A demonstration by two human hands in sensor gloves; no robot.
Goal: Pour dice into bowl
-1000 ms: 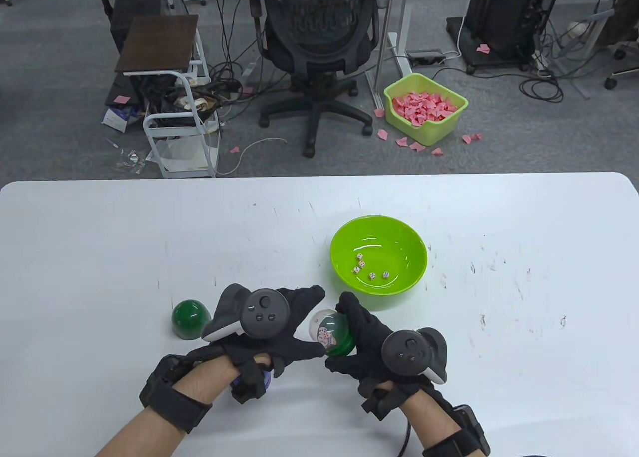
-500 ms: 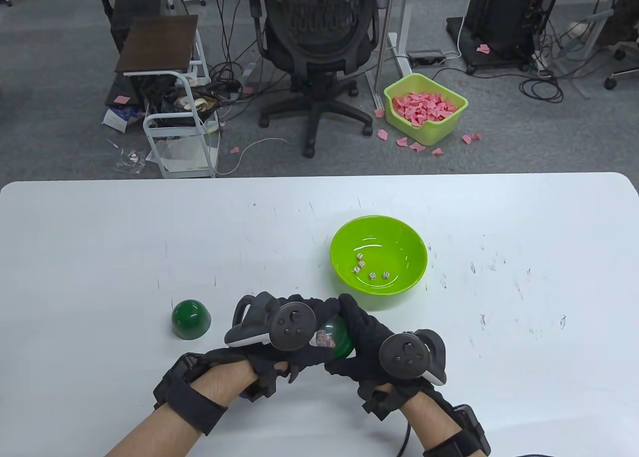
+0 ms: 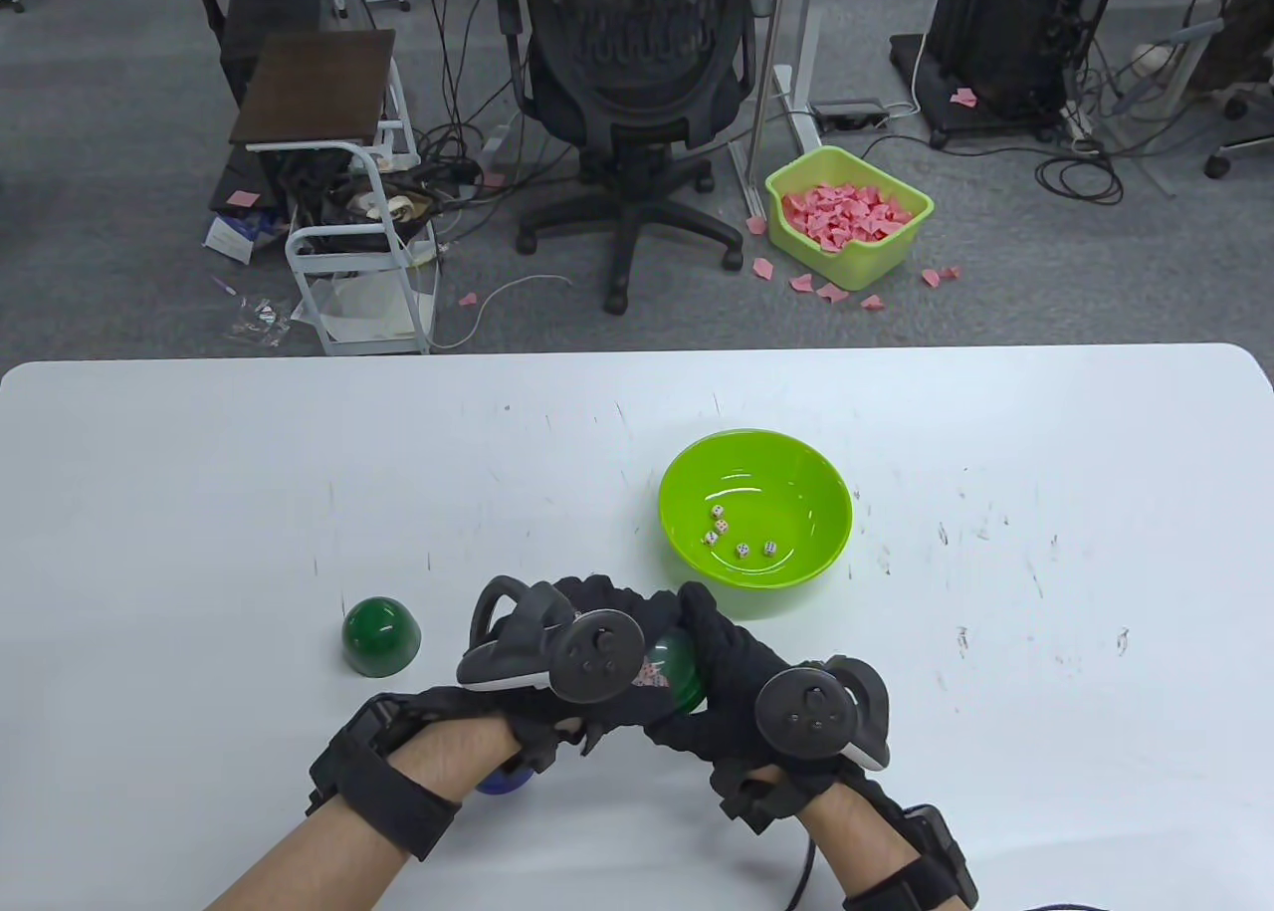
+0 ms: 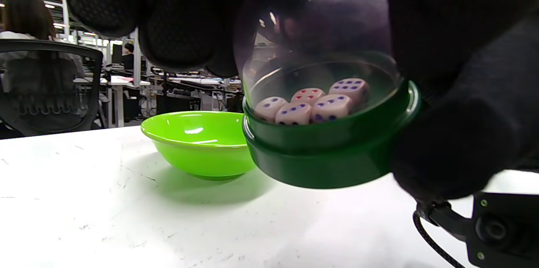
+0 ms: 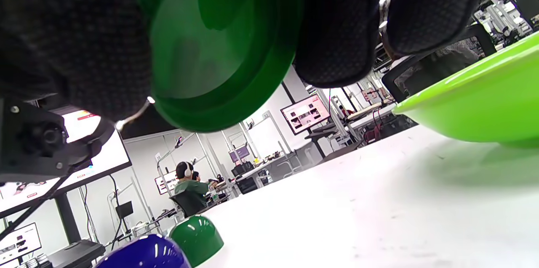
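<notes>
A dice capsule (image 3: 669,668) with a clear dome (image 4: 313,28) and a green base (image 4: 328,154) is held above the table between both hands. It holds several dice (image 4: 311,102). My left hand (image 3: 587,652) grips the clear dome from the left and above. My right hand (image 3: 727,687) grips the green base (image 5: 219,45). The lime green bowl (image 3: 753,463) stands just beyond the hands, with several dice (image 3: 739,538) in it. The bowl also shows in the left wrist view (image 4: 198,144) and the right wrist view (image 5: 476,106).
A dark green half-shell (image 3: 379,636) lies dome up on the table left of the hands; it also shows in the right wrist view (image 5: 196,234). A blue half-shell (image 3: 503,782) lies under my left wrist. An office chair (image 3: 637,65) stands beyond the table's far edge.
My left hand moved right from beside the capsule and closed over its clear dome. The right hand kept holding the green base nearly in place.
</notes>
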